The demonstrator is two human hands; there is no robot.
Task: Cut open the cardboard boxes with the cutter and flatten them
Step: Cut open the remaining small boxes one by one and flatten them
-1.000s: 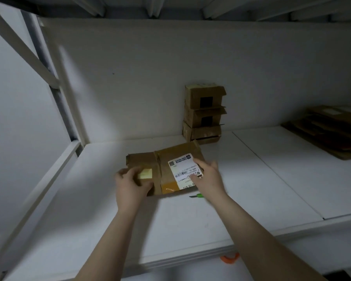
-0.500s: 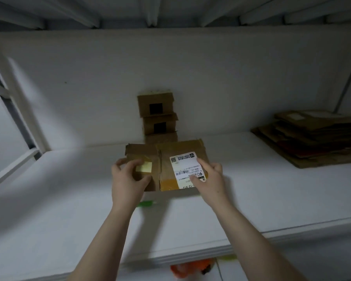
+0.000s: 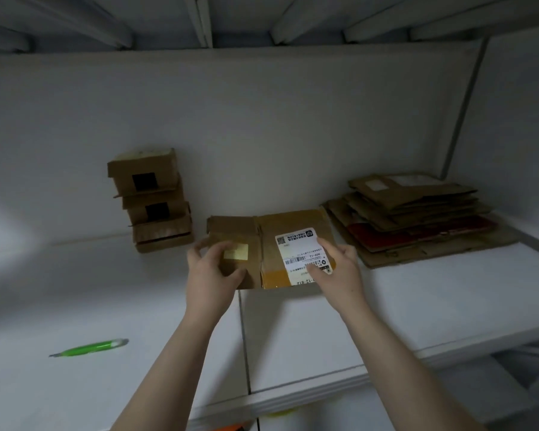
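Brown flattened cardboard box (image 3: 293, 225) gripped at both ends by left hand (image 3: 212, 275) and right hand (image 3: 339, 269); best held level, then laid squarely on the flattened cardboard pile (image 3: 417, 213).

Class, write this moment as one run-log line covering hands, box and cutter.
left hand: holds flattened box | right hand: holds same box | cutter: lying on shelf, unheld | flat pile: right of box

I see white shelf board (image 3: 448, 306) under the fingers (image 3: 325, 245) | seam (image 3: 243, 337) running from below them toward me | back wall (image 3: 262, 119) beyond | slats (image 3: 199, 20) overhead | grey upright (image 3: 461, 113) far right | orange scrap (image 3: 227, 427) well below.
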